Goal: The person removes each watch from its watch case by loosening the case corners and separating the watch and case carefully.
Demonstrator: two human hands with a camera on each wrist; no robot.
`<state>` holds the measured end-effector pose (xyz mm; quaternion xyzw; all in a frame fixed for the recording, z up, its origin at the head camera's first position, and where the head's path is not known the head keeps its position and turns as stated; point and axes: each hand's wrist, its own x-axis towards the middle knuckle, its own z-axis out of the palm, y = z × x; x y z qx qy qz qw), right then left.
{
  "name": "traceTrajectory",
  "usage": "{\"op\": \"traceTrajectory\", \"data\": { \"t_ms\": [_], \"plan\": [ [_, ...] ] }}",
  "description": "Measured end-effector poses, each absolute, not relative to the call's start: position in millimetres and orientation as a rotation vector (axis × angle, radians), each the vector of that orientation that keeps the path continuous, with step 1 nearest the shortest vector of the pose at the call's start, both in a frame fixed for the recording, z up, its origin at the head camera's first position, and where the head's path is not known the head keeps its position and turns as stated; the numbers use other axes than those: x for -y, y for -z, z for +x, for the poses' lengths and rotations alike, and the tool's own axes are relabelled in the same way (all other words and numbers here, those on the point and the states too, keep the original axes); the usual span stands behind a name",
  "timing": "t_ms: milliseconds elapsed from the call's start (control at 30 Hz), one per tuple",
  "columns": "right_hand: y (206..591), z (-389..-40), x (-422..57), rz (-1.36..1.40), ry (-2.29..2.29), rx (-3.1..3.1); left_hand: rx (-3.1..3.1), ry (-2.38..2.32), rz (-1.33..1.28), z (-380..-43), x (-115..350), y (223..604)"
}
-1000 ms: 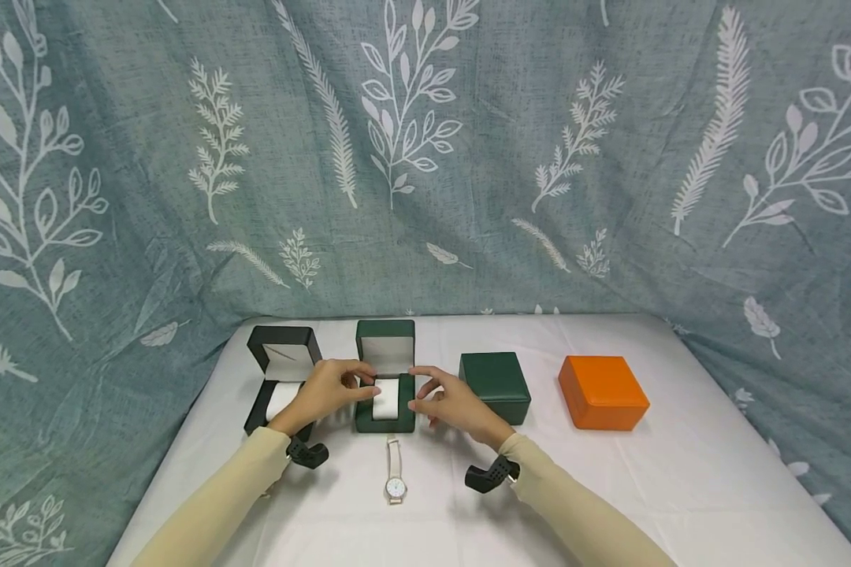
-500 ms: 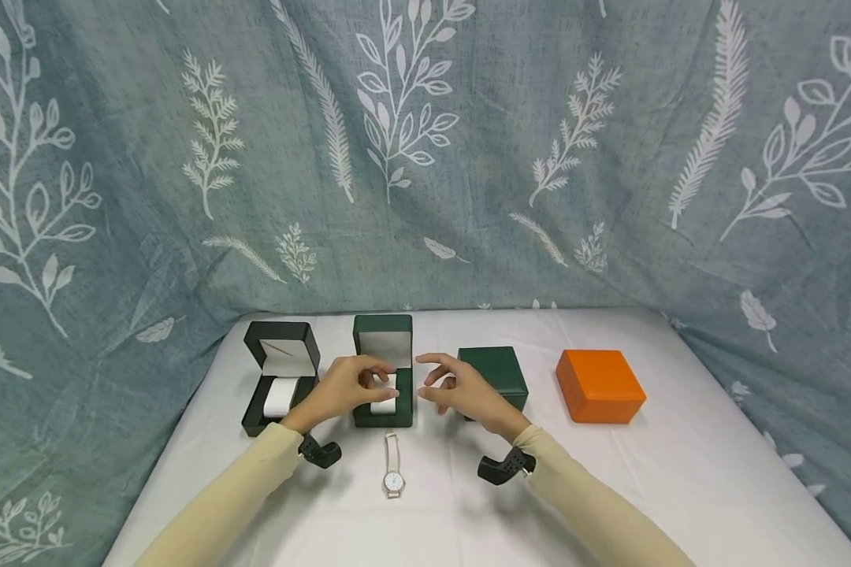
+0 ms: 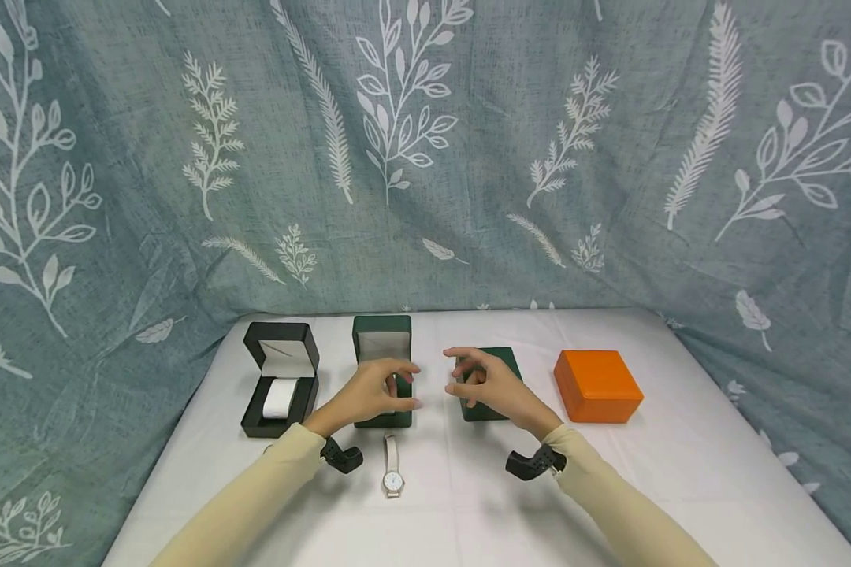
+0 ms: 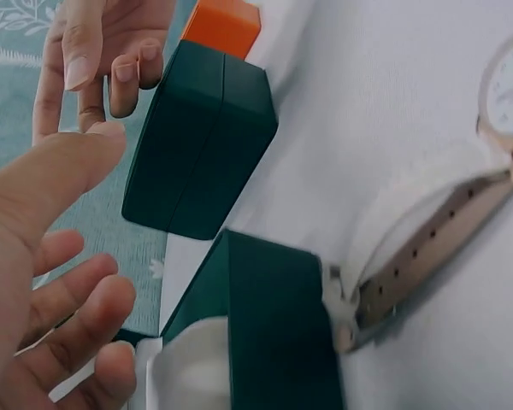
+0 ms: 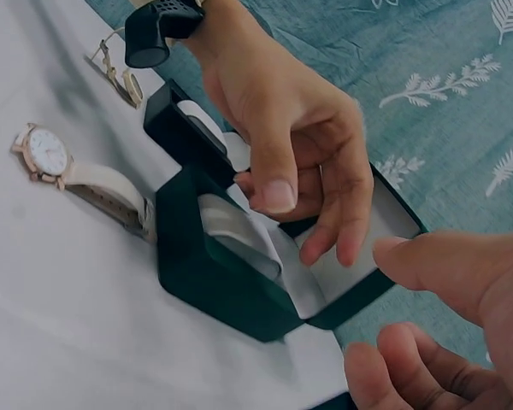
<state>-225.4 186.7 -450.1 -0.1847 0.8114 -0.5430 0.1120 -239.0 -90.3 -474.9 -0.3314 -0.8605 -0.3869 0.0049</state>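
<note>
My left hand (image 3: pixel 369 391) hovers over the open green watch box (image 3: pixel 383 324), hiding most of its white cushion in the head view. Its fingers are loosely bent and hold nothing. My right hand (image 3: pixel 502 391) is in front of the closed green box (image 3: pixel 508 361), also holding nothing, with thumb and fingers apart. In the right wrist view, the open box's cushion (image 5: pixel 231 224) sits inside the base below the left hand. A wristwatch (image 3: pixel 393 480) with a pale strap and white dial lies stretched out in front of the open green box.
At the left stands an open black watch box (image 3: pixel 279 332) with a white cushion (image 3: pixel 280 398) inside. A closed orange box (image 3: pixel 601 386) sits at the right. Another gold-toned watch (image 5: pixel 126 81) lies near the black box in the right wrist view. A patterned curtain (image 3: pixel 425 157) hangs behind the table.
Both hands have moved to the right. The right hand has left the open green box's side and is now at the closed green box; the left has shifted across the open box. The boxes stay put.
</note>
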Motion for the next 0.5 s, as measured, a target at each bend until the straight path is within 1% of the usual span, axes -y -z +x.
{"op": "traceTrajectory", "data": {
  "t_ms": [500],
  "plan": [
    [449.9, -219.4, -230.3, -0.489, 1.565, -2.448, 2.768, 1.207, -1.05, -234.7, 59.0, 472.2]
  ]
}}
